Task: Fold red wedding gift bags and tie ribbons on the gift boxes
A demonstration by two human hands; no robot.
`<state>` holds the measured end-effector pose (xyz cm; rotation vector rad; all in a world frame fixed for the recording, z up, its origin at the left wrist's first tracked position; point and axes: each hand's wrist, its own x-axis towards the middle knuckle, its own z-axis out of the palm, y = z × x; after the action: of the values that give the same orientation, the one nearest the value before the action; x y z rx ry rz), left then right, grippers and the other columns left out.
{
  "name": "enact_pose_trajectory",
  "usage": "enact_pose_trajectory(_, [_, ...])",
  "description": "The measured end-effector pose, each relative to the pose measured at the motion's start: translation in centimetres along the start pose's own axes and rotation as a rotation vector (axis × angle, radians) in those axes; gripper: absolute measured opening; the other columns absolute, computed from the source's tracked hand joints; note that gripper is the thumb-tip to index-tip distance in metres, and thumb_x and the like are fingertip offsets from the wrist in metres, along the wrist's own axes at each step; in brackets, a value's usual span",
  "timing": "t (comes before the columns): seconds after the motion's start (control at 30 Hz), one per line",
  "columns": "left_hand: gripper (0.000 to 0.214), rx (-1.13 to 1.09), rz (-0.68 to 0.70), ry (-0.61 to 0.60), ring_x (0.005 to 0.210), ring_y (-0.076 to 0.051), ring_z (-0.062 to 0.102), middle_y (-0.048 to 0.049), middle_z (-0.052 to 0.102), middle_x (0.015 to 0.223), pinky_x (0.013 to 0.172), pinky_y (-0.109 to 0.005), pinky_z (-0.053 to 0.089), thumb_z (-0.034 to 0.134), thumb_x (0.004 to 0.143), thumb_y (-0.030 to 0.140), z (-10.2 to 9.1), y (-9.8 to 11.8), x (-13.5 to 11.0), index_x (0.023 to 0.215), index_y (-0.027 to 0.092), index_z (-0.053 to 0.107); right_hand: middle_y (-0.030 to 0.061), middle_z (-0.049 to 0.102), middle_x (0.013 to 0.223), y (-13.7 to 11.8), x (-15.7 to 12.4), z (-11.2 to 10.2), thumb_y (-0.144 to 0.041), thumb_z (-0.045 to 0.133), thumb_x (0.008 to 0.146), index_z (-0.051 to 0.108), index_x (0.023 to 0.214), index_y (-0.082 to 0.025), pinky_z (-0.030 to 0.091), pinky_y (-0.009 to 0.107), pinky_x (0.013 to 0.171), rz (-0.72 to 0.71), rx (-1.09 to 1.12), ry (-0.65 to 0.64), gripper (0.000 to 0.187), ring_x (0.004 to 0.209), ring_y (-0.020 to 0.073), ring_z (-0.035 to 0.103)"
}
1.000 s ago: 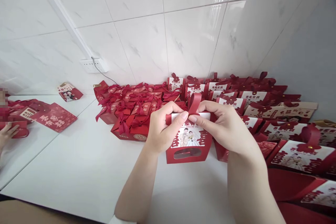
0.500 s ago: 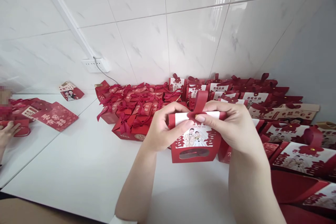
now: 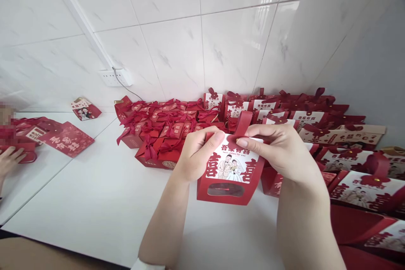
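Head view: left hand (image 3: 196, 154) and right hand (image 3: 280, 152), both pinched onto glossy red card favour box (image 3: 229, 177), ribbon-topped.

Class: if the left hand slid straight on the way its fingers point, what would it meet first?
Probably the right hand, whose fingertips pinch the red gift box top just opposite the left hand; depth is uncertain.

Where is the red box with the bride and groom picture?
In the head view, the red box sits center, held between the left hand and right hand, in front of the ribboned boxes.
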<state>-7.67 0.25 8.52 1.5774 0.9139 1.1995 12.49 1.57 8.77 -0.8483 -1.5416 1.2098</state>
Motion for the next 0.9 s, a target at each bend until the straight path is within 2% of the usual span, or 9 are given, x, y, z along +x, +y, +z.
enact_pose_trajectory(0.3, [0.041,-0.009,0.062,0.058,0.06,-0.01,0.043,0.0012,0.046,0.066,0.055,-0.027,0.032,0.057,0.097,0.048,0.3,-0.2,0.2,0.07,0.017,0.053,-0.0025,0.074,0.074,-0.4,0.0,0.6,-0.029,0.086,0.076,0.077,0.077,-0.024,0.051,0.018,0.056,0.033,-0.005,0.046,0.01,0.065,0.0114,0.065])
enact_pose_trajectory(0.53, [0.034,0.051,0.081,0.039,0.06,-0.012,0.047,0.0004,0.05,0.068,0.054,-0.027,0.036,0.057,0.097,0.046,-0.2,-0.4,0.0,0.076,0.019,0.06,-0.0004,0.07,0.071,-0.6,0.0,1.2,-0.031,0.086,0.075,0.075,0.074,-0.021,0.049,0.022,0.055,-0.064,-0.03,0.097,0.015,0.063,0.0132,0.062])
enact_pose_trajectory(0.67, [0.026,0.109,0.074,0.032,0.062,-0.013,0.054,-0.0003,0.057,0.071,0.054,-0.025,0.041,0.066,0.091,0.044,-0.2,-0.4,-0.1,0.083,0.019,0.064,-0.0008,0.067,0.066,-0.4,0.1,1.2,-0.033,0.087,0.073,0.074,0.073,-0.021,0.046,0.022,0.05,-0.023,0.006,0.101,0.018,0.058,0.0127,0.059])
enact_pose_trajectory(0.73, [0.024,0.061,0.085,0.0,0.068,-0.014,0.061,-0.0018,0.064,0.08,0.058,-0.025,0.047,0.071,0.088,0.043,-0.3,-0.4,0.1,0.095,0.021,0.066,-0.001,0.066,0.064,-0.2,0.2,1.0,-0.036,0.087,0.073,0.074,0.074,-0.021,0.045,0.023,0.048,-0.003,0.048,0.146,0.02,0.056,0.0125,0.059])
enact_pose_trajectory(0.8, [0.028,-0.001,0.137,0.006,0.076,-0.017,0.066,-0.0041,0.07,0.091,0.065,-0.026,0.052,0.069,0.089,0.046,-0.5,-0.4,0.3,0.105,0.023,0.066,-0.0015,0.065,0.062,0.2,0.4,0.8,-0.04,0.087,0.073,0.073,0.072,-0.022,0.045,0.023,0.047,-0.016,0.098,0.223,0.023,0.054,0.012,0.057])
enact_pose_trajectory(0.9, [0.026,0.036,0.215,0.116,0.081,-0.017,0.067,-0.005,0.072,0.095,0.069,-0.027,0.054,0.062,0.095,0.046,-0.7,-0.4,0.5,0.106,0.023,0.068,-0.0021,0.064,0.062,0.7,0.6,0.5,-0.043,0.086,0.074,0.071,0.073,-0.023,0.045,0.024,0.045,-0.047,0.12,0.297,0.026,0.052,0.0121,0.057])
